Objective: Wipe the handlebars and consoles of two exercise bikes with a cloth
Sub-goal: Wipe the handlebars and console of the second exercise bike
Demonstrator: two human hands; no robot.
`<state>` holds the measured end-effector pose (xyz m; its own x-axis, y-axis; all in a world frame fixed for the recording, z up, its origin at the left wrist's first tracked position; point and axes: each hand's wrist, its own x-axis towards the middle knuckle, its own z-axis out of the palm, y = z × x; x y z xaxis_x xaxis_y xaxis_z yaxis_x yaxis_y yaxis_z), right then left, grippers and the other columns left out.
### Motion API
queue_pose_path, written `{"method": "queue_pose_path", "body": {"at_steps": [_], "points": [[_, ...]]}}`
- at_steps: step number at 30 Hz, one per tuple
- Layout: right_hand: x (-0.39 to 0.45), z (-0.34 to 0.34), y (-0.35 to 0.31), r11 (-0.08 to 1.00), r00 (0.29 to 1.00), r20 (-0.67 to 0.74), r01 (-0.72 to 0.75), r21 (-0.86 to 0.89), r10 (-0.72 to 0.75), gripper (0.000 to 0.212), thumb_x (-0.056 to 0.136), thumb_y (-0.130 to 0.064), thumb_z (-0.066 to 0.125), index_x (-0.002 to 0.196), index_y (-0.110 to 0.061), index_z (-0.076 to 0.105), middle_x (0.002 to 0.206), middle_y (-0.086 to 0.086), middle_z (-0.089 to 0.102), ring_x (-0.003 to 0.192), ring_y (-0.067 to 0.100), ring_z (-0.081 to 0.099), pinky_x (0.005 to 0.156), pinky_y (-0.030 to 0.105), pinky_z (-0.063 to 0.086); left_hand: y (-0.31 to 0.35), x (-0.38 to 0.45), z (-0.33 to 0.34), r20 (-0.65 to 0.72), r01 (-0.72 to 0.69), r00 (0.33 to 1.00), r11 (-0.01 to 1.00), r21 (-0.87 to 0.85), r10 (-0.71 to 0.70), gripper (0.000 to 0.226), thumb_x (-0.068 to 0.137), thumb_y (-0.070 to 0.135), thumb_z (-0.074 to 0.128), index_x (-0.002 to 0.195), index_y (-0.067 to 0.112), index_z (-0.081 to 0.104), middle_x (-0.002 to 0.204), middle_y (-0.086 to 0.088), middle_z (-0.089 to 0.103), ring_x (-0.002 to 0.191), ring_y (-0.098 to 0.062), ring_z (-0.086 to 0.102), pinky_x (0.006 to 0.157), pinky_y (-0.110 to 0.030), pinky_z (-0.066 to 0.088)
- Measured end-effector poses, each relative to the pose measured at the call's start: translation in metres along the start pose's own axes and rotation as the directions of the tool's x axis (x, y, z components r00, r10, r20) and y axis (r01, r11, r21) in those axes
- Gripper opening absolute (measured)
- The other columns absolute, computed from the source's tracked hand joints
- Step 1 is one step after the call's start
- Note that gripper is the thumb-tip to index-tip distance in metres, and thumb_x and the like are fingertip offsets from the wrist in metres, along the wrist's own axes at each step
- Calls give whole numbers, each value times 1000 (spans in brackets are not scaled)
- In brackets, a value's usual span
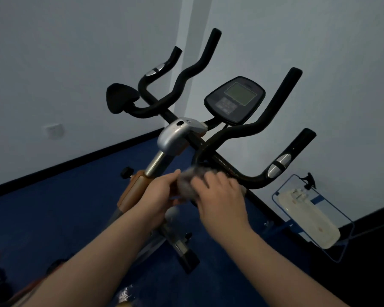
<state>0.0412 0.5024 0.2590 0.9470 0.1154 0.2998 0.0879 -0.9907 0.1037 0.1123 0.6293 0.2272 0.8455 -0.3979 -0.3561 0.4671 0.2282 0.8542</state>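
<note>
Socket plate (53, 130), white, set low on the left wall, well apart from the work; idle
Saddle-shaped black pad (120, 100), at the left end of the handlebars (186, 76); untouched
Left hand (159, 193), fingers curled round the near edge of the cloth (187, 181), apparently bunching it so it presents a firm wad
Cloth, grey, blurred, gathered between both hands just below the central loop of the bars, beside the silver stem clamp (175, 136); whether it touches the bar cannot be told
Right hand (221, 193), fingers spread loosely over the cloth, seemingly pressing it flat for the wipe; grip unclear through blur
Console (235, 100), tilted toward the rider above the bars, within reach, likely still to be wiped
Pulse sensor (279, 165), silver, on the right grip
Blue wire frame (346, 218) holding a pale pad, against the right wall, near the bike but apart from it
</note>
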Motion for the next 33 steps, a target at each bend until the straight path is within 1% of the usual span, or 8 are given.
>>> {"method": "queue_pose_path", "body": {"at_steps": [6,11,15,19,22,24,29,33], "points": [[24,-6,14,998,999,24,35,49,-36,23,83,-24,56,106,-23,52,98,2,55,91,24,49,70,33,26,2,-13,11,-107,-34,994,998,-47,29,27,96,21,49,83,13,71,84,-11,71,89,-31,63,82,-44,46],[-16,-29,21,921,908,189,342,185,-375,20,83,-24,56,104,-25,55,100,0,55,95,22,48,76,33,31,2,-19,23,-190,-90,977,996,27,93,25,97,20,46,87,13,68,72,1,68,71,-13,61,66,-31,44],[-3,-68,85,798,991,-39,-81,597,129,5,88,-31,52,92,-30,51,84,-7,58,76,14,56,64,36,48,9,-18,45,-245,-329,871,877,352,425,17,94,15,53,92,24,66,83,12,64,76,7,62,63,-11,47],[16,-64,123,900,972,-17,-212,381,235,20,94,-48,43,107,-33,37,81,-10,61,70,16,61,60,37,51,5,5,66,-93,-428,723,549,718,685,22,90,18,58,111,23,61,111,4,61,107,-12,55,93,-31,44],[8,-24,126,999,994,105,12,47,-16,21,98,-42,37,101,-23,46,89,-2,64,85,21,57,84,34,40,1,19,71,-20,-393,643,352,850,766,19,91,21,54,109,23,61,110,6,60,104,-14,52,91,-32,42],[-1,-3,131,991,986,107,131,-42,-126,24,96,-42,38,88,-25,51,79,-6,63,74,16,56,73,27,35,-9,24,71,20,-348,583,227,909,812,16,93,22,50,101,24,63,102,8,61,96,-13,52,84,-31,43],[71,21,117,985,884,441,102,138,-153,42,100,-46,27,116,-11,45,108,14,61,94,33,60,72,38,43,-17,31,68,37,-390,515,196,900,856,18,92,21,47,91,21,65,91,7,59,84,-13,50,71,-34,44],[71,27,114,974,898,394,128,190,-195,38,98,-48,26,119,-19,39,104,10,59,86,29,59,72,41,48,-19,29,65,62,-454,498,199,868,865,16,91,21,48,91,22,64,91,9,58,84,-10,49,72,-32,43]]}}
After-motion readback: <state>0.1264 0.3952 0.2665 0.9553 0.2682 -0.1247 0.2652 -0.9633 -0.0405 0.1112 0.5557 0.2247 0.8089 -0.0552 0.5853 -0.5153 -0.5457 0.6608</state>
